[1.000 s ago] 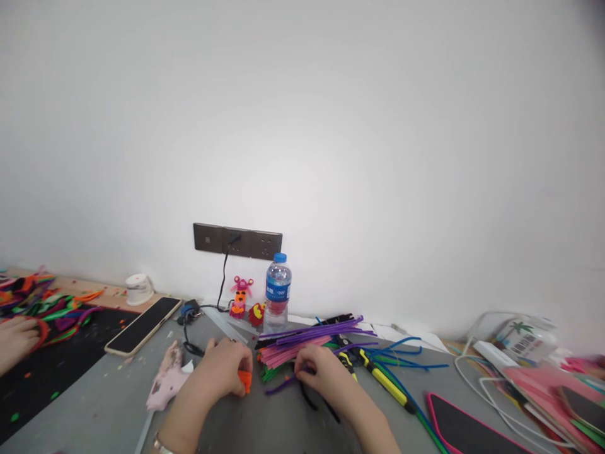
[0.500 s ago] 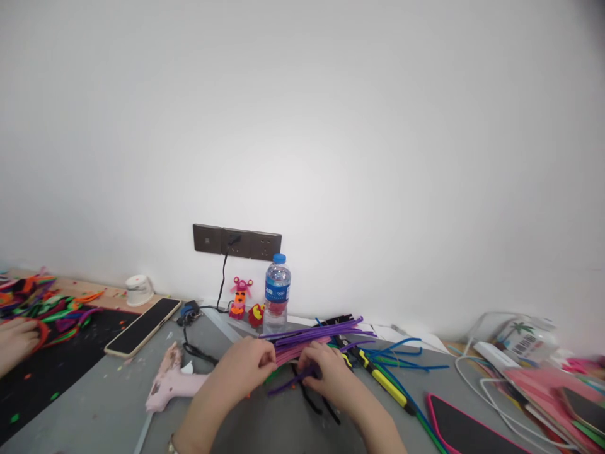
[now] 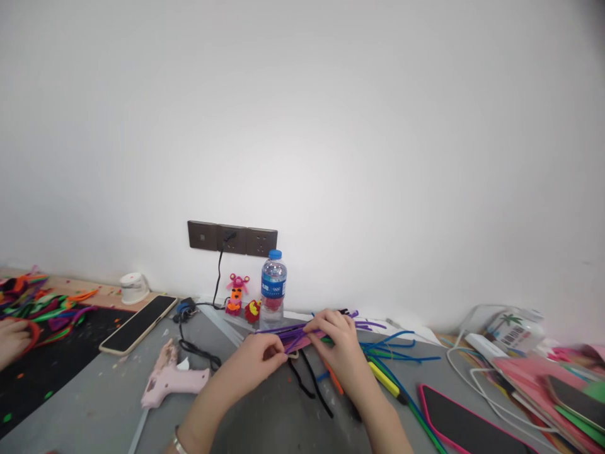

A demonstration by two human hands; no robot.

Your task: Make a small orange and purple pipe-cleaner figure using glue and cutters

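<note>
A purple pipe cleaner [image 3: 295, 343] runs slantwise between my two hands, over a bundle of purple and pink pipe cleaners [image 3: 278, 329]. My left hand [image 3: 259, 360] pinches its lower end between thumb and fingertips. At its upper part, the thumb and fingers of my right hand [image 3: 338, 343] are closed; that hand covers part of the bundle. Two black pipe cleaners [image 3: 317, 384] lie on the table just below the hands. An orange strip [image 3: 333, 378] shows beside my right wrist.
A water bottle [image 3: 273, 287] and a small pink-and-orange figure [image 3: 235, 295] stand by the wall. The pink glue gun [image 3: 172, 381] lies left, a yellow-and-black tool [image 3: 384, 378] and blue pipe cleaners [image 3: 392, 353] right. Phones [image 3: 139, 325] flank the work area. Another person's hand [image 3: 12, 340] is far left.
My right hand has moved up and slightly right, over the bundle, with the purple pipe cleaner now stretched between both hands. My left hand has shifted slightly right. The view has turned slightly.
</note>
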